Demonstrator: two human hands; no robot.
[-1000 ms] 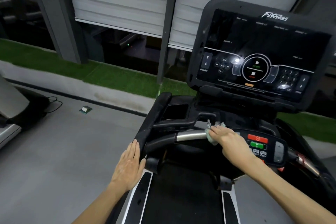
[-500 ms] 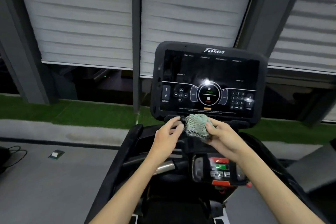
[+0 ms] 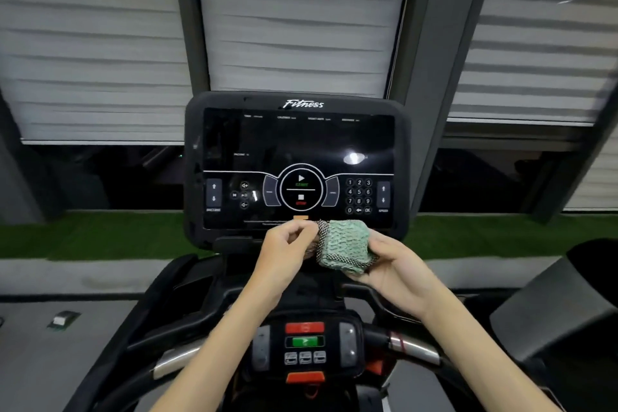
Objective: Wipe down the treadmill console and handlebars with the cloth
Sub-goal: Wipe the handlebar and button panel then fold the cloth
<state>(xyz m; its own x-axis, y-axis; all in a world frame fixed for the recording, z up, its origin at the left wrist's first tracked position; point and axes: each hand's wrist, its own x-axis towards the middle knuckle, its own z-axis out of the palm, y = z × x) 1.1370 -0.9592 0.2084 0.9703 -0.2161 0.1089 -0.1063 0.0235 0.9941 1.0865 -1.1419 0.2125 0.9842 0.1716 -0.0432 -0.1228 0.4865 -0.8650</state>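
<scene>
A folded green mesh cloth (image 3: pixel 346 246) is held in the air just below the treadmill console's black screen (image 3: pixel 297 157). My right hand (image 3: pixel 396 267) cradles the cloth from below and the right, fingers curled round it. My left hand (image 3: pixel 284 251) pinches the cloth's left edge. Lower down sits the control pad (image 3: pixel 305 344) with red and green buttons. Silver-and-black handlebars run out on the left (image 3: pixel 177 359) and on the right (image 3: pixel 413 348), partly hidden by my forearms.
Grey window blinds (image 3: pixel 294 20) and dark pillars stand behind the console. A strip of green turf (image 3: pixel 100 234) runs along the floor. A neighbouring machine's dark part (image 3: pixel 561 304) sits at the right. A small box (image 3: pixel 62 319) lies on the grey floor at left.
My right hand lifted the cloth off the left handlebar up in front of the console. My left hand left the side rail and took the cloth's edge. The view tilted up and centred.
</scene>
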